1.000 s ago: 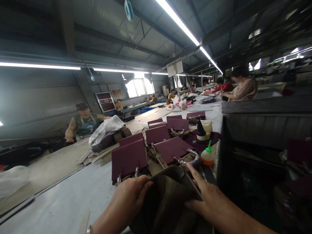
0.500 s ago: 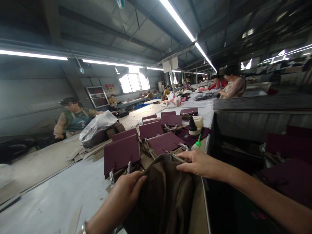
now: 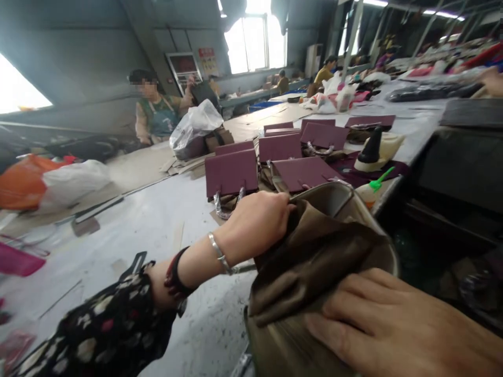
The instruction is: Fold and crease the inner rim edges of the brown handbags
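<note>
Creased cloth lining point(image 3: 314, 251) — faintly glossy, matt maroon flaps point(image 3: 231, 172), shiny metal bracelet point(image 3: 217, 248)

Your left forearm point(image 3: 106, 319) reaches in from the lower left, angled up and inward, with the left wrist point(image 3: 202, 256) nearly straight. Your left hand point(image 3: 257, 225) is curled into a closed grip, its back turned upward and its fingertips tucked out of sight. Your right hand point(image 3: 381, 324) enters from the lower right, lower and nearer, back up, its fingers loosely extended and pointing inward, the thumb point(image 3: 334, 335) set apart below them.
</note>
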A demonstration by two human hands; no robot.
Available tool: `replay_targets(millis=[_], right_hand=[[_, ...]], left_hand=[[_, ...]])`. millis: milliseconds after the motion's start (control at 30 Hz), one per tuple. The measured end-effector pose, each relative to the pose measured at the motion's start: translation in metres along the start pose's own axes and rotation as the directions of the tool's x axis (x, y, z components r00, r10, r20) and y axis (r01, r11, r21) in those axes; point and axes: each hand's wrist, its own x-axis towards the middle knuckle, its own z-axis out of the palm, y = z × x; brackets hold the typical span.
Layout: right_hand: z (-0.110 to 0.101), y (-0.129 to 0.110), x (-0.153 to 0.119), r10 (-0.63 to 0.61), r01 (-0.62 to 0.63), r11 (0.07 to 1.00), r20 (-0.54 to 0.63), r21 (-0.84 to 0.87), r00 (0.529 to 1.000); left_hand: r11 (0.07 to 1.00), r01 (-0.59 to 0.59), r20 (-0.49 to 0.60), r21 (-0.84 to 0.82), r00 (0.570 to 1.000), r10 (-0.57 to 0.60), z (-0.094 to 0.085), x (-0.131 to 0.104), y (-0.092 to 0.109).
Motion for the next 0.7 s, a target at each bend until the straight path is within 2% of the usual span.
replay_targets(millis=[133, 167, 333, 467, 600, 700], right_hand=[[0.006, 0.012, -0.026, 0.051, -0.058, 0.998, 0.225, 0.025, 0.973], [0.007, 0.015, -0.033, 0.087, -0.09, 0.996, 0.247, 0.003, 0.965], [0.018, 0.026, -0.047, 0.299, -0.253, 0.92, 0.119, -0.3, 0.947], [0.034, 0.027, -0.031, 0.446, -0.318, 0.799, 0.147, -0.51, 0.883], [0.055, 0.021, -0.012, 0.528, -0.439, 0.793, 0.119, -0.423, 0.841], [0.073, 0.019, 0.0, 0.637, -0.559, 0.739, 0.118, -0.376, 0.762]], left_hand=[[0.997, -0.042, -0.053, 0.059, 0.998, 0.045, 0.002, 0.005, -0.005], [0.997, -0.049, -0.068, 0.065, 0.996, 0.053, 0.003, 0.007, -0.007], [0.998, -0.03, -0.075, 0.063, 0.997, 0.035, 0.007, 0.013, -0.007], [0.996, -0.085, -0.091, 0.027, 0.992, 0.087, 0.009, 0.017, 0.001], [0.995, -0.103, -0.094, -0.015, 0.99, 0.101, 0.009, 0.02, 0.009], [0.991, -0.121, -0.099, -0.048, 0.988, 0.116, 0.01, 0.022, 0.013]])
